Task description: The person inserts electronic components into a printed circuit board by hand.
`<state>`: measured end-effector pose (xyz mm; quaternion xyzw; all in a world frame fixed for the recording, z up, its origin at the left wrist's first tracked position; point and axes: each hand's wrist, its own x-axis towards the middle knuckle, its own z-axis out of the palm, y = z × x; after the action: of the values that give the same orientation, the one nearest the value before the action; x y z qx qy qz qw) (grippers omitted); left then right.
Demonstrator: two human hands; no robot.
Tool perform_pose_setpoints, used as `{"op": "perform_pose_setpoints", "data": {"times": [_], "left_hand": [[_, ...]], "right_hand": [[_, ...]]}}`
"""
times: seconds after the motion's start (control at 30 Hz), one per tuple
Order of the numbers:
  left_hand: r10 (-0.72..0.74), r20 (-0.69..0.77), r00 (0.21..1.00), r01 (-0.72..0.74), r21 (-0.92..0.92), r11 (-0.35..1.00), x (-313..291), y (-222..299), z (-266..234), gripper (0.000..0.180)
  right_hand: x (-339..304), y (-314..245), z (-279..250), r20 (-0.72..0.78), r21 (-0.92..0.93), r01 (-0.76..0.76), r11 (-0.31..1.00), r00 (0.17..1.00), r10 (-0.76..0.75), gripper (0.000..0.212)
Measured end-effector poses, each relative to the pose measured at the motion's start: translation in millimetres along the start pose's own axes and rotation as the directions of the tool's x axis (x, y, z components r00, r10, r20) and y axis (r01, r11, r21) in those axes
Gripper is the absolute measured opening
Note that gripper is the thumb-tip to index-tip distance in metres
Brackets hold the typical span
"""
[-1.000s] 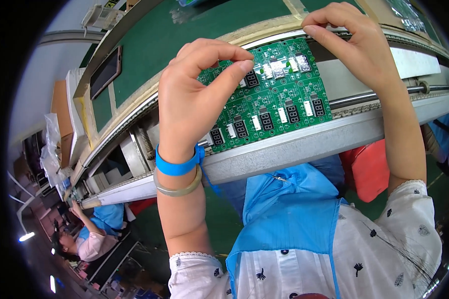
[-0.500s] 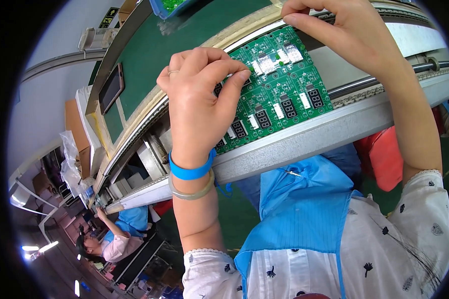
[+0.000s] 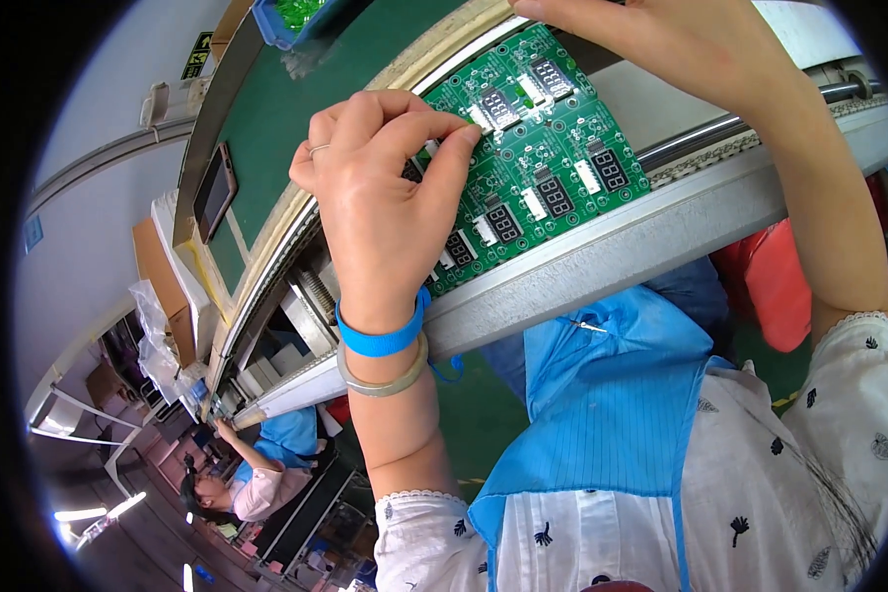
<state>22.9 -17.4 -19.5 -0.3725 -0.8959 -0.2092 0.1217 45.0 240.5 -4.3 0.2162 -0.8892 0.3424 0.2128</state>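
Observation:
A green circuit board (image 3: 523,158) lies on the rail line in front of me. It carries black digit displays (image 3: 610,170) beside white connectors (image 3: 534,203). Small green bits show near the far displays. My left hand (image 3: 380,183) covers the board's left part, thumb and forefinger pinched together just above its surface. Whatever sits between those fingertips is too small to make out. My right hand (image 3: 671,44) is over the far right corner; the top edge of the view cuts off its fingers, leaving the thumb visible.
Metal rails (image 3: 602,252) run along the board's near side. A blue tray of small green parts (image 3: 284,30) sits on the green surface at the far left, and a phone-like dark device (image 3: 215,192) lies nearer. Another person (image 3: 252,479) sits farther down at lower left.
The view has shifted slightly, with the board now a little farther left. My right hand has moved up and left, its fingers leaving the view. My left hand stays pinched over the board.

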Motion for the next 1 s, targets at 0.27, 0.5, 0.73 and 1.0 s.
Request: {"op": "perform_pose_setpoints", "data": {"times": [0.27, 0.5, 0.73, 1.0], "left_hand": [[0.049, -0.009, 0.999, -0.048, 0.057, 0.997, 2.9, 3.4, 1.7, 0.007], [0.118, -0.014, 0.993, -0.116, 0.131, 0.985, 3.9, 5.9, 1.2, 0.009], [0.159, -0.003, 0.987, -0.155, 0.189, 0.970, 4.6, 9.1, -0.5, 0.009], [0.188, 0.008, 0.982, -0.185, 0.210, 0.960, 5.9, 10.1, -1.1, 0.010]], "right_hand": [[-2.2, -0.9, -2.5, -0.011, 0.003, -0.019, 1.000, 1.000, 0.019, 0.017], [-1.8, -2.0, -3.9, 0.013, 0.011, -0.040, 0.999, 0.999, 0.040, 0.017], [-1.5, -4.1, -4.3, 0.028, 0.010, -0.058, 0.998, 0.998, 0.058, 0.018], [-1.7, -4.9, -3.7, 0.028, 0.023, -0.076, 0.997, 0.997, 0.075, 0.017]]}}
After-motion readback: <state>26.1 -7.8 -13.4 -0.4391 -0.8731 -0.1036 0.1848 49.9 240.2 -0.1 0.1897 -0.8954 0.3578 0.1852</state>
